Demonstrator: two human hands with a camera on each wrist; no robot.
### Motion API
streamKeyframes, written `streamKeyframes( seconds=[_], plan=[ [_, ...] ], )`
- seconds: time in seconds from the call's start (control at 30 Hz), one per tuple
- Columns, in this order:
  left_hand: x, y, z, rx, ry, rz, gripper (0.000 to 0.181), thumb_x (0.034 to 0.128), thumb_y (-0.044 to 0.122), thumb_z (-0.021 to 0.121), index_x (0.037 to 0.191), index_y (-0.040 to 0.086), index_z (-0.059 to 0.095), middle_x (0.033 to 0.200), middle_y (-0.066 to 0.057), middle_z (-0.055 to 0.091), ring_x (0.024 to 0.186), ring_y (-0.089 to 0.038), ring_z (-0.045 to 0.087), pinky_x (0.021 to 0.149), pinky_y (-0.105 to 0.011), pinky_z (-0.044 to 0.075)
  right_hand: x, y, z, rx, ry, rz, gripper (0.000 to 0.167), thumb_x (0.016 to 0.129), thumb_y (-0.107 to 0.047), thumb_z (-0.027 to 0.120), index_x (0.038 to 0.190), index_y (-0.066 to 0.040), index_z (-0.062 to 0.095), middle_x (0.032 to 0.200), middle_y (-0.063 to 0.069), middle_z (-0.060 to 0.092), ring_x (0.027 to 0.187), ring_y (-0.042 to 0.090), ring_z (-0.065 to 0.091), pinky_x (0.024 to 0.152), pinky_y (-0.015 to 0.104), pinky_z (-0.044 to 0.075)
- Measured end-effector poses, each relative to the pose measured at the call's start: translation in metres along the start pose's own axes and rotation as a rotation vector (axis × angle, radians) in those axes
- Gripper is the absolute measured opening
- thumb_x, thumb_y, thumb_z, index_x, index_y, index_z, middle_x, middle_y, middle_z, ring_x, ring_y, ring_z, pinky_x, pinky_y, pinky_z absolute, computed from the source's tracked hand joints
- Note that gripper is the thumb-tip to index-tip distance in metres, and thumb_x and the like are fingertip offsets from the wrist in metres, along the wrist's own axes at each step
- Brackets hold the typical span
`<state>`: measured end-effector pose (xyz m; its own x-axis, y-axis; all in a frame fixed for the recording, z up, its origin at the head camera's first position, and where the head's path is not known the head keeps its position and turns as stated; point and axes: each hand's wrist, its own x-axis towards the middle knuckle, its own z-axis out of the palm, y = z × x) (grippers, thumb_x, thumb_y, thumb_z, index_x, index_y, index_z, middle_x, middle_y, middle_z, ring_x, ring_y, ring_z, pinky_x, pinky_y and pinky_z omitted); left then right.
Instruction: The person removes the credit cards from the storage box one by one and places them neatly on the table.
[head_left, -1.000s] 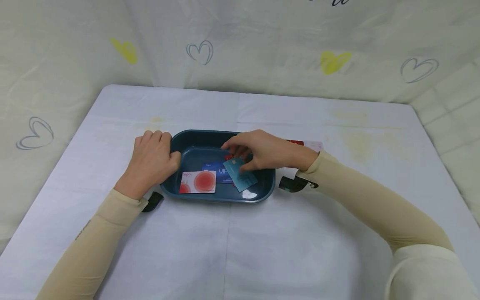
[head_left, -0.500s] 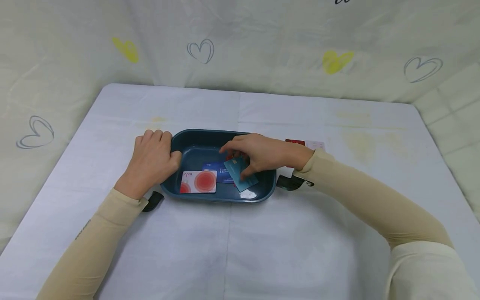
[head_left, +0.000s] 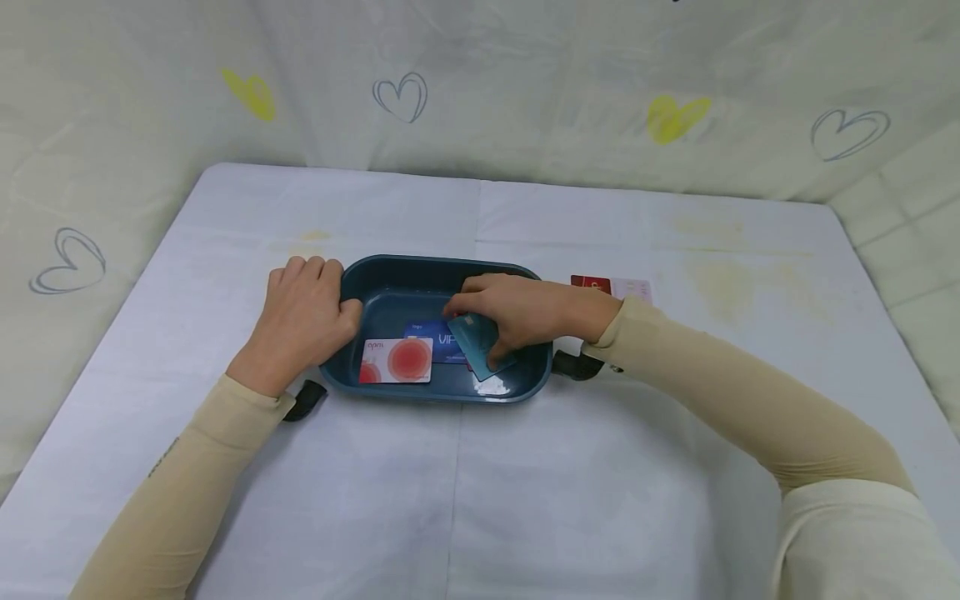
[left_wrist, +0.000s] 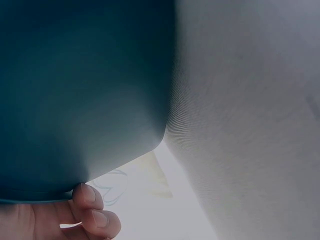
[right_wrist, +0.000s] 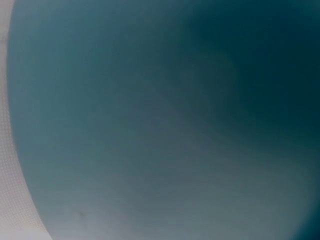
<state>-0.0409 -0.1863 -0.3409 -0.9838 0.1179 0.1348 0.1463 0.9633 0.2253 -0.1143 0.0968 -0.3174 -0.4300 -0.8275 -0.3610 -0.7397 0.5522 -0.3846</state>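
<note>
My left hand (head_left: 303,321) grips the left rim of a dark blue tray (head_left: 390,265); in the left wrist view its fingertips (left_wrist: 89,194) curl against the rim from outside. Inside the tray, my right hand (head_left: 528,310) holds a teal card (head_left: 474,337) with the thumb at its right edge and the fingers at its far edge. Left of that card lies a blue VIP card (head_left: 442,335), partly covered by a white card with red circles (head_left: 408,361). A bit of red shows under the teal card. Only the tray wall (right_wrist: 125,125) fills the right wrist view.
Right of the tray, a red card (head_left: 591,283) and a pale pink card (head_left: 632,288) lie on the white-covered table (head_left: 450,492), partly hidden by the right wrist. Behind the table hangs a pale cloth (head_left: 517,75) with drawn hearts.
My right hand has shifted slightly and lowered over the teal card, its thumb now nearer the card's right edge. The left hand and the tray stay where they were.
</note>
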Motion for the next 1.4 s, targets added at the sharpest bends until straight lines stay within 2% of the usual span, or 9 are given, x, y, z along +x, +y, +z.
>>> streamKeyframes(
  seconds=[0.53,0.87,1.2,1.4],
  plan=[
    [-0.0004,-0.0004,-0.0001,0.001,0.001,0.000,0.020,0.0888,0.019,0.043,0.082,0.001,0.050,0.077,-0.014,0.048,0.080,-0.032,0.043,0.072,-0.042,0.030,0.0001,-0.0017,0.0001,-0.026,-0.020,0.004,0.084,0.078,-0.037,0.090,0.150,-0.022,0.051,0.142,0.009,0.053,0.133,0.026,0.050,0.101,0.040,0.057],
    [0.0000,-0.0006,0.0006,0.002,-0.001,-0.002,0.020,0.0889,0.019,0.043,0.083,0.001,0.051,0.077,-0.014,0.048,0.080,-0.033,0.043,0.073,-0.043,0.031,-0.0023,-0.0011,0.0007,-0.035,0.023,-0.029,0.076,0.075,-0.036,0.092,0.142,-0.016,0.062,0.138,0.009,0.053,0.123,0.024,0.057,0.097,0.036,0.058],
    [0.0006,-0.0007,0.0011,0.003,-0.010,-0.005,0.021,0.0889,0.019,0.043,0.084,0.000,0.051,0.078,-0.014,0.048,0.080,-0.032,0.043,0.073,-0.043,0.030,-0.0036,-0.0001,0.0019,0.012,0.041,-0.042,0.069,0.078,-0.032,0.091,0.140,-0.023,0.062,0.140,0.009,0.052,0.121,0.026,0.059,0.096,0.037,0.058],
    [0.0007,-0.0009,0.0005,-0.003,-0.011,-0.003,0.020,0.0891,0.019,0.043,0.084,0.001,0.051,0.078,-0.014,0.048,0.080,-0.032,0.043,0.073,-0.043,0.031,-0.0057,0.0008,0.0010,0.087,0.045,-0.066,0.066,0.082,-0.024,0.087,0.142,-0.024,0.060,0.138,0.008,0.052,0.104,0.020,0.062,0.088,0.031,0.059]
  ],
)
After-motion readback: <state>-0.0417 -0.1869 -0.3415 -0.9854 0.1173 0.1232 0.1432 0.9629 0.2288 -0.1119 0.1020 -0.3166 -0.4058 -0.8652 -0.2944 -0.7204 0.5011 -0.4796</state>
